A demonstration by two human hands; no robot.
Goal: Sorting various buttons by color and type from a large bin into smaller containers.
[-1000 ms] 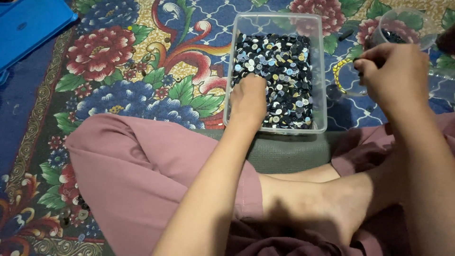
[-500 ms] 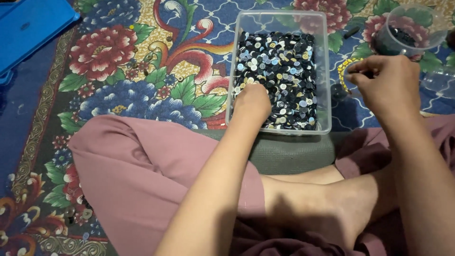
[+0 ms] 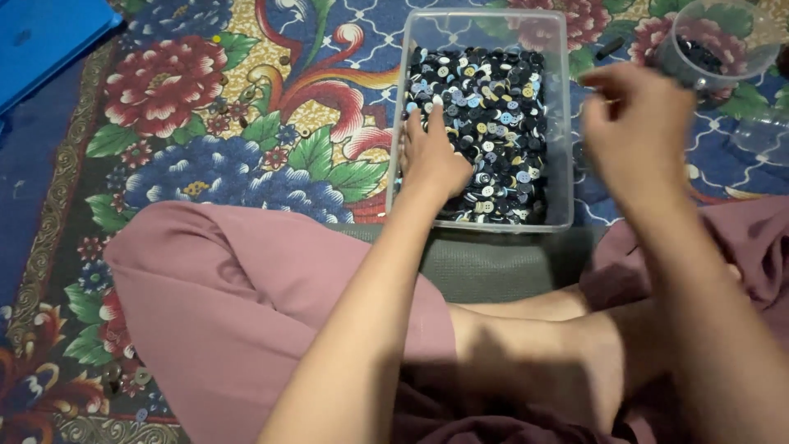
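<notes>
Buttons (image 3: pixel 493 123) are filling a clear plastic tub (image 3: pixel 564 123) sitting on the flowered rug (image 3: pixel 205 107), just ahead of the person's crossed legs. Left hand (image 3: pixel 436 156) is lying flat in the tub, fingers spread on the buttons. Right hand (image 3: pixel 637 131) is hovering right of the tub, motion-blurred; fingers look pinched, contents can't be made out. Clear cup (image 3: pixel 711 45) of dark buttons is sitting beyond it, partly cut off. Blue mat (image 3: pixel 41 41) is clipped at top left.
</notes>
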